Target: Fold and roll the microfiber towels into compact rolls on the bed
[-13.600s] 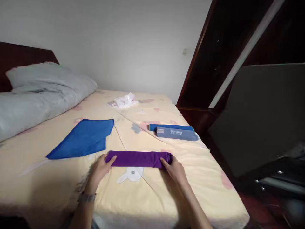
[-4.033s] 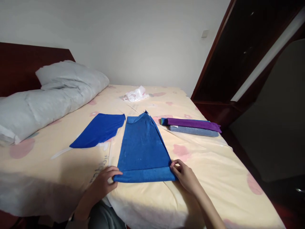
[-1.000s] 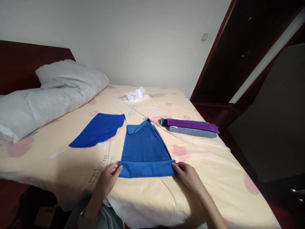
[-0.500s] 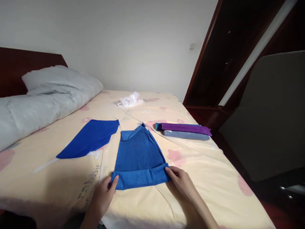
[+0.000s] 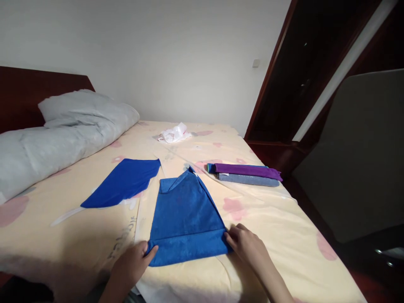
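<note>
A medium-blue cloth (image 5: 186,210) lies on the bed, its near edge folded over into a flat band and its far left corner turned in. My left hand (image 5: 134,261) pinches the left end of that band, thumb on top. At the band's right end, my right hand (image 5: 244,242) grips the cloth with fingers curled. To the left lies a brighter blue cloth (image 5: 123,183), flat and touched by neither hand. Beyond my right hand sit a purple rolled cloth (image 5: 246,169) and a grey-blue rolled cloth (image 5: 249,180), side by side.
A crumpled white plastic bag (image 5: 174,133) rests near the far side of the bed. The grey quilt (image 5: 85,118) is bunched at the left by the dark red headboard (image 5: 38,90). The patterned bedsheet (image 5: 284,240) ends at a slanting right edge.
Both hands have moved slightly nearer to me with the folded end of the medium-blue cloth. The band now looks flatter and wider. The view has shifted slightly.
</note>
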A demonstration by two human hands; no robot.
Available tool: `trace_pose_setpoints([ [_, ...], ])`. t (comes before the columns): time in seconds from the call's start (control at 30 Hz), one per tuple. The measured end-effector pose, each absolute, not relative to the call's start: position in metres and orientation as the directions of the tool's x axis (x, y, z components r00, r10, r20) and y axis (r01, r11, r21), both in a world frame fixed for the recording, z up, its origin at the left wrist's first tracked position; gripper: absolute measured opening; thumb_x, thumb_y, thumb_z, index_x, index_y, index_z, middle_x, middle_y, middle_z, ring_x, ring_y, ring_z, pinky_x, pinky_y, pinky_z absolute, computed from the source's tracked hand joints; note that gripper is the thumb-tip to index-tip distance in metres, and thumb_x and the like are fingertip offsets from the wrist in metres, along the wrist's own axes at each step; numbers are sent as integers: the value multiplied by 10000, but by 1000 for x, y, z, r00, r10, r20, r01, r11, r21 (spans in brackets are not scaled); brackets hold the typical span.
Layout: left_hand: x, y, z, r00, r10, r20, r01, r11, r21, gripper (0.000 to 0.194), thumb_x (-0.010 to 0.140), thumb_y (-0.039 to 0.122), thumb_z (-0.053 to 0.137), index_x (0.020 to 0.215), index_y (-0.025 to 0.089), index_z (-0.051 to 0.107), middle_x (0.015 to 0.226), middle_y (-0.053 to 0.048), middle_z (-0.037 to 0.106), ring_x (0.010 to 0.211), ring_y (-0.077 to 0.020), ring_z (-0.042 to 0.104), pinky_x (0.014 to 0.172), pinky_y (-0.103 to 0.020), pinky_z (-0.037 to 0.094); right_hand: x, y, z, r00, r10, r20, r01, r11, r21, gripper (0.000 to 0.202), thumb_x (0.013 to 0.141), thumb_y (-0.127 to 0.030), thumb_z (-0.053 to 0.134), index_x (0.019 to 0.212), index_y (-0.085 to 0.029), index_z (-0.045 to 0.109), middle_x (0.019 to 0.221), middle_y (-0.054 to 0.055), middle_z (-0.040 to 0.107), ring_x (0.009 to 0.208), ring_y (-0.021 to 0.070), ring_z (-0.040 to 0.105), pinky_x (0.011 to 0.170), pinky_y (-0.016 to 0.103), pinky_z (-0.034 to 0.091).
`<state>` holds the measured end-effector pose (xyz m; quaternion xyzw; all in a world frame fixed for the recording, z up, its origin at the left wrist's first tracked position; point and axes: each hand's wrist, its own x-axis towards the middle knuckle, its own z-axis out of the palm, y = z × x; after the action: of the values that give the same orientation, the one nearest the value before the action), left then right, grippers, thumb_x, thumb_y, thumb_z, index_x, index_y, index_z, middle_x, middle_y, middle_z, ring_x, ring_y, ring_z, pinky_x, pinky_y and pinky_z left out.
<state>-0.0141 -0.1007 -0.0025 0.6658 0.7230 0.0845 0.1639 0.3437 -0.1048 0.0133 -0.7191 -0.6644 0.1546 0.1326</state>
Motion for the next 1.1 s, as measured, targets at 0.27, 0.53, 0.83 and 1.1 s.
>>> trace_pose_setpoints([
  [0.27, -26, -94, -3, -109, 991, 72, 905, 69, 419, 305, 873, 508, 481, 721, 244, 488, 641, 30, 573, 621, -166, 586, 619, -261, 401, 344, -92, 5, 98, 995, -21, 735, -87, -672, 242, 931, -421, 472, 1077, -256, 572, 975, 46, 705, 884, 226, 667, 745, 301, 442],
  [0.53, -9, 15, 27, 153, 924, 351, 882, -288, 374, 288, 886, 462, 521, 943, 210, 650, 1010, -83, 670, 990, -237, 612, 909, -343, 449, 336, -68, 3, 91, 975, 203, 791, 54, -610, 268, 941, -381, 456, 1041, -214, 640, 1071, 91, 674, 1014, 260, 611, 870, 337, 442],
  [0.83, 12, 119, 26, 292, 922, 256, 864, -369, 342, 127, 791, 321, 647, 841, 222, 709, 926, -64, 717, 965, -248, 640, 879, -327, 410, 288, 108, 52, 2, 988, 153, 856, 77, -511, 301, 949, -361, 463, 1015, -184, 697, 1030, 78, 726, 967, 214, 673, 819, 267, 459],
  [1.1, -5, 173, 20, 215, 919, 331, 813, -356, 461, 279, 946, 400, 450, 987, 225, 663, 970, -40, 745, 898, -208, 693, 745, -241, 463, 279, 216, 18, 177, 981, 78, 900, -130, -415, 328, 951, -394, 473, 1043, -178, 703, 1026, 148, 724, 944, 271, 690, 771, 321, 486],
])
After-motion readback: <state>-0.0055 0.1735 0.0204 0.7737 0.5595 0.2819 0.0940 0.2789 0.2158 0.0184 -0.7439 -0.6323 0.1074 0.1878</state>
